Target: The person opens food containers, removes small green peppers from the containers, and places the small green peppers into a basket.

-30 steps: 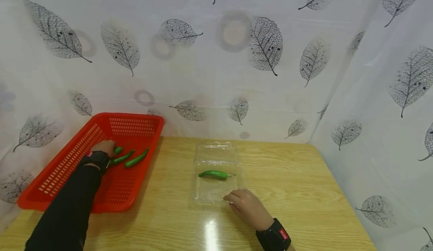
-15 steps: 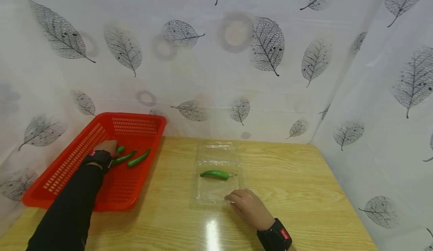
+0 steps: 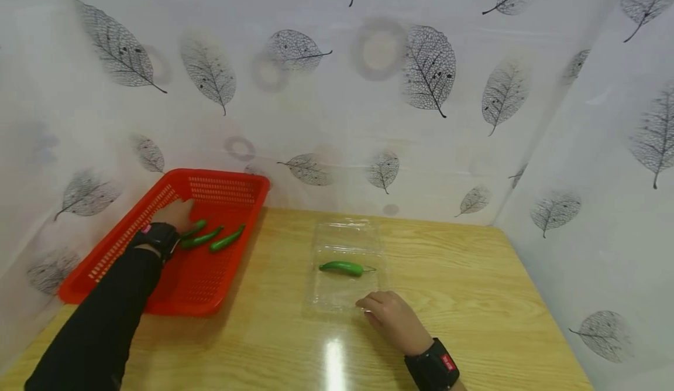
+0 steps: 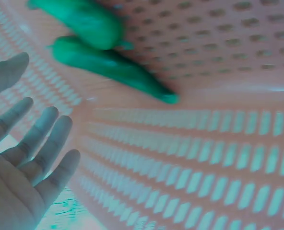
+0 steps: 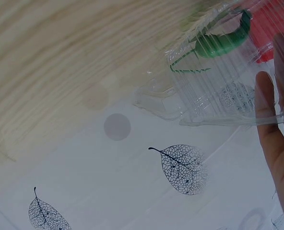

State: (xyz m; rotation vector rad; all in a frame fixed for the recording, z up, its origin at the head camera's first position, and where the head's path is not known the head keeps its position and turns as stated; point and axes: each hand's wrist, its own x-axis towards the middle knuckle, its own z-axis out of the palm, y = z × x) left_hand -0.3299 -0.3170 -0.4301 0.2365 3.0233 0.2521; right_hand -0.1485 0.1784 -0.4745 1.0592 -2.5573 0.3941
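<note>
In the head view, my left hand (image 3: 176, 214) is inside the red basket (image 3: 213, 303), beside several green chili peppers (image 3: 226, 239). The left wrist view shows its fingers spread, holding nothing, with two chili peppers (image 4: 113, 67) apart from the fingertips. A clear plastic box (image 3: 316, 288) lies with its lid folded back on the table, one green chili pepper (image 3: 342, 267) crosswise in it. At the box's near right corner, my right hand (image 3: 392, 319) pinches the rim between thumb and fingers; this grip shows only partly in the right wrist view.
The wooden table (image 3: 453, 280) backs onto a white curtain (image 3: 337, 110) with a leaf print. Another curtain side runs along the right. The basket's slotted walls rise around my left hand.
My left hand has lifted slightly off the peppers, and more of a third pepper shows. The view has swung a little left. My right hand has stayed at the box.
</note>
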